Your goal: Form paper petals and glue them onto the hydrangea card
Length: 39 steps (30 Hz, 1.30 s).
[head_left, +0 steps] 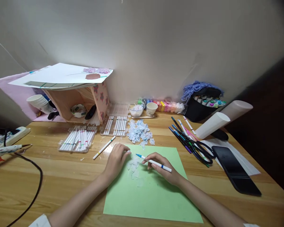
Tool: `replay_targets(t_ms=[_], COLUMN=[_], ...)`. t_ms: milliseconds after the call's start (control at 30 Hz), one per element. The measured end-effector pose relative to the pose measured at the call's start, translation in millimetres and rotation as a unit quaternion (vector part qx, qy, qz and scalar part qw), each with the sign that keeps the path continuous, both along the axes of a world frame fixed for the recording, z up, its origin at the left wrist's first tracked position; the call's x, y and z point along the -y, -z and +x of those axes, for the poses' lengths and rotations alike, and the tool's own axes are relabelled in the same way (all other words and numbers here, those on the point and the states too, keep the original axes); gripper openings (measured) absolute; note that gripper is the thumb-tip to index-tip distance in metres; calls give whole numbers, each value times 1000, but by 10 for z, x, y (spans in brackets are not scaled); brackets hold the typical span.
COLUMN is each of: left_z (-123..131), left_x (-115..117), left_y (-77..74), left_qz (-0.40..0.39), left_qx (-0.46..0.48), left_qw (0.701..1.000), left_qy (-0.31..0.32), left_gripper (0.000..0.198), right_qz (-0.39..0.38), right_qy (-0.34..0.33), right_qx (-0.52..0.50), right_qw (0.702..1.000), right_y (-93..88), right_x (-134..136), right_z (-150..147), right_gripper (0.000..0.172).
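Observation:
A green paper sheet (153, 195) lies on the wooden table in front of me. My right hand (162, 168) is closed round a white marker with a blue tip (153, 162), the tip pointing left toward small white paper scraps (134, 167) on the sheet. My left hand (115, 161) rests at the sheet's upper left corner, fingers curled, fingertips touching the scraps. Whether it pinches one I cannot make out. A loose white marker (104, 147) lies just left of that hand.
A pile of blue-white paper bits (139, 131), trays of white markers (77, 138), scissors and coloured pens (194, 145), a black phone (236, 170), paper rolls (213, 125), a marker bag (203, 105), cups (151, 108), a pink box (80, 101) and a glue gun (7, 148) surround the sheet.

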<state>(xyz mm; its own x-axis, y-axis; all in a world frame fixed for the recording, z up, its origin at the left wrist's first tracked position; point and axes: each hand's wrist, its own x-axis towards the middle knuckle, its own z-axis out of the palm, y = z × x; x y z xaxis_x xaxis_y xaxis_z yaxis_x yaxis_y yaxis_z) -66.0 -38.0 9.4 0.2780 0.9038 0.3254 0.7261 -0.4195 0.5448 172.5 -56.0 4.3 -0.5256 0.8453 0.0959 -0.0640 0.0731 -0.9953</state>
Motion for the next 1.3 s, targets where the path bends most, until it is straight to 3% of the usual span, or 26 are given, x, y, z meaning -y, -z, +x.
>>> replay_targets(t_ms=[233, 467, 633, 733, 833, 967, 1033, 1300], left_z=[68, 98, 167, 254, 369, 515, 576, 702], left_x=[50, 88, 23, -77, -166, -200, -196, -163], left_y=[-9, -11, -102, -195, -318, -521, -614, -801], left_qz=[-44, -167, -191, -251, -327, -308, -307, -417], left_qx=[60, 178, 195, 223, 234, 109, 66, 16], left_qw=[993, 967, 956, 933, 904, 924, 918, 840], left_qy=[88, 70, 105, 133, 143, 199, 241, 346], left_gripper=[18, 15, 17, 19, 23, 33, 37, 42], right_qz=[-29, -93, -94, -82, -8, 138, 192, 373], right_qy=[-32, -28, -11, -1, 20, 25, 22, -15], right_qx=[1, -58, -59, -77, -43, 45, 61, 101], right_qw=[999, 994, 994, 994, 999, 989, 979, 922], right_y=[-34, 13, 30, -2, -130, -347, -404, -375], right_x=[-16, -24, -44, -38, 1, 79, 115, 258], right_z=[-20, -19, -19, 1, 70, 227, 308, 448], right_gripper=[28, 27, 30, 30, 31, 34, 35, 23])
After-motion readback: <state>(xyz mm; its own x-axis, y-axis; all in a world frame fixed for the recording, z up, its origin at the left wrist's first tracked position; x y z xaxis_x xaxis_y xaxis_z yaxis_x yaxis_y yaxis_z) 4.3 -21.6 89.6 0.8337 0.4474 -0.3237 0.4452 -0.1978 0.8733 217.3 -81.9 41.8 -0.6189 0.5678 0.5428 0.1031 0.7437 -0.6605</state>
